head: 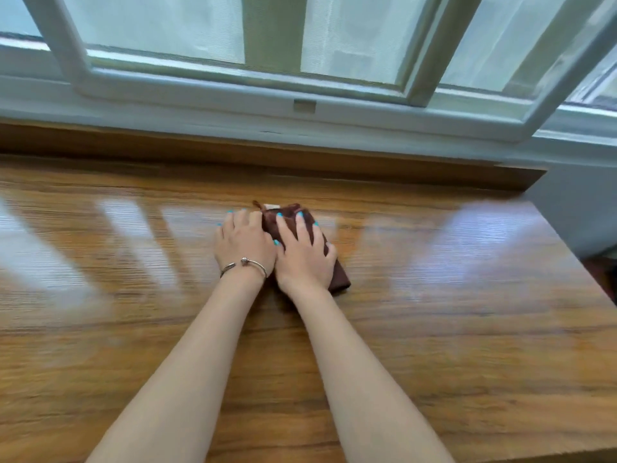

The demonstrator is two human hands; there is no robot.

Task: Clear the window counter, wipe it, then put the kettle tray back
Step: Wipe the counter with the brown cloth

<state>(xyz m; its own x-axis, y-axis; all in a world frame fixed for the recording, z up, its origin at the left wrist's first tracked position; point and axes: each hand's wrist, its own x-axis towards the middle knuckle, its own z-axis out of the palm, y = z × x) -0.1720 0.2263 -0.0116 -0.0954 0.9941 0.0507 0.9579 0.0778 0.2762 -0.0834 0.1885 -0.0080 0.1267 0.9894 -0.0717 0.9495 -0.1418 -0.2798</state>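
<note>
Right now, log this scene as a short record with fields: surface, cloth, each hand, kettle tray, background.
surface: glossy wooden counter below the window
cloth: folded brown cloth lying flat on the counter
left hand: left hand, bracelet on the wrist, fingers spread, at the cloth's left edge
right hand: right hand, fingers spread, pressing flat on the cloth
kettle tray: not in view
background: white window frame
stage: wiping

Both forearms bare, no sleeves in view. Left hand (245, 243) wears a thin silver open-cuff bracelet (245, 264) at the wrist w/ small knob ends; right hand (302, 259) has no jewellery showing. Nails on the fingers (283, 225) painted bright turquoise, both hands.
</note>
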